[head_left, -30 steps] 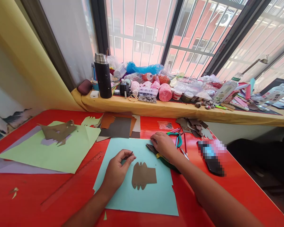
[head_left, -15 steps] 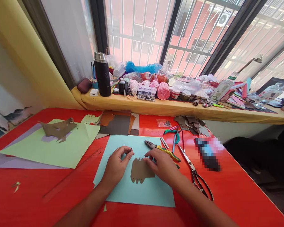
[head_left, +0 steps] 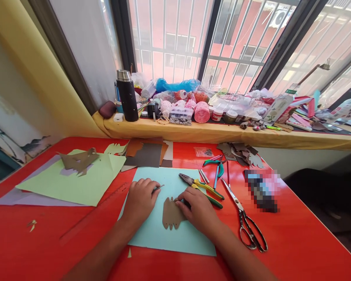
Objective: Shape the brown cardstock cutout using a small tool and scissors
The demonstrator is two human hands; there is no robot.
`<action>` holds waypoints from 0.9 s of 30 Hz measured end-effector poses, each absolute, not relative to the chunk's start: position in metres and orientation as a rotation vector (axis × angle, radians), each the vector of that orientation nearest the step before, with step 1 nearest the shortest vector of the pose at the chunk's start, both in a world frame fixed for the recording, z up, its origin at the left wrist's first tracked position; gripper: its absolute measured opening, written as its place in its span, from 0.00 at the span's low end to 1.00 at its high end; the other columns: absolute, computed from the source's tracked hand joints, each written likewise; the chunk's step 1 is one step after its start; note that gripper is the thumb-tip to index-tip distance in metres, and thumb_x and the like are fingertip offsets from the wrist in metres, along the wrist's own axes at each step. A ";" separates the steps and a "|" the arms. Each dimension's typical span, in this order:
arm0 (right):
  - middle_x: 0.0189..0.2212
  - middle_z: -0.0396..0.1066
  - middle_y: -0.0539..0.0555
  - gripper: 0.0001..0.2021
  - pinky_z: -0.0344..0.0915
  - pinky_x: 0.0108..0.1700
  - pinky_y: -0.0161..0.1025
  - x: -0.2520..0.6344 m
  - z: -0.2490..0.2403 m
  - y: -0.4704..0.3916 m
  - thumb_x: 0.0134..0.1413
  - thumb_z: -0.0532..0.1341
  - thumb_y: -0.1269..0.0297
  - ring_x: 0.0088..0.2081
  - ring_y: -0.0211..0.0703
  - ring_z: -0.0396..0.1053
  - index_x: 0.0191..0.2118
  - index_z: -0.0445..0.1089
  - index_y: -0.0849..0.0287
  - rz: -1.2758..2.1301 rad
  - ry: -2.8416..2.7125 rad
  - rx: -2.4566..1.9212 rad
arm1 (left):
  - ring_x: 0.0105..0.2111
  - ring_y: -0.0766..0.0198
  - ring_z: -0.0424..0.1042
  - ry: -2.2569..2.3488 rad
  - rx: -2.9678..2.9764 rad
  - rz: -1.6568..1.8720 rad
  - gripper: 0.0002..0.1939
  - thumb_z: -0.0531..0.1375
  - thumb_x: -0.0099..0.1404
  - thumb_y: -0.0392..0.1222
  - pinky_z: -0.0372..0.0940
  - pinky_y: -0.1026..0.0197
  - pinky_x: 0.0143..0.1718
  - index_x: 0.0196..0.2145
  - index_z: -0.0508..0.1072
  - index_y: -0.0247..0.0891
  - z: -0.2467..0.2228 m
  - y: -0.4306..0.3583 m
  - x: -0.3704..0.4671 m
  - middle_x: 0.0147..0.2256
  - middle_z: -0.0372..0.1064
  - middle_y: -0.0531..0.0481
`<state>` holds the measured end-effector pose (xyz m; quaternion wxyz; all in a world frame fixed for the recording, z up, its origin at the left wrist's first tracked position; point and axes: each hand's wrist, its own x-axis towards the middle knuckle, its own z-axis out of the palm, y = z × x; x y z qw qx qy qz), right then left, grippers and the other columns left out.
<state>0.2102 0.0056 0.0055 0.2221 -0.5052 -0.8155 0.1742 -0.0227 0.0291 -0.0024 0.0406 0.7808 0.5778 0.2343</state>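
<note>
Left hand [head_left: 142,198] over blue sheet [head_left: 152,238], thumb and fingers pinching small thin dark item [head_left: 158,187], tip poking out. Right hand [head_left: 197,205] at right part of brown cutout [head_left: 171,214], which lies flat on the sheet; its fingers are curled, thumb near index, can't tell if they grip the edge. Pliers [head_left: 200,187] just beyond right hand, partly on sheet, scissors [head_left: 244,218] to the right on red table [head_left: 87,249].

The single head view looks from close above the near side of the red worktop [head_left: 105,249], forward and down toward the barred window [head_left: 171,43].
</note>
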 end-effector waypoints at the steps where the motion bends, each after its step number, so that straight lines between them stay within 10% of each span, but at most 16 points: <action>1: 0.37 0.74 0.53 0.03 0.65 0.43 0.41 0.212 0.005 0.006 0.66 0.64 0.66 0.41 0.47 0.71 0.38 0.75 0.56 0.494 -2.245 -1.385 | 0.42 0.48 0.72 1.771 2.380 0.749 0.09 0.59 0.71 0.41 0.60 0.48 0.45 0.44 0.78 0.42 -0.002 0.029 -0.022 0.40 0.77 0.45; 27: 0.33 0.73 0.51 0.03 0.62 0.39 0.39 0.221 0.019 0.000 0.64 0.66 0.66 0.37 0.45 0.69 0.36 0.75 0.55 0.685 -2.307 -1.358 | 0.40 0.52 0.71 1.290 2.100 0.579 0.08 0.58 0.70 0.40 0.64 0.52 0.43 0.34 0.76 0.46 0.011 0.009 -0.007 0.33 0.77 0.51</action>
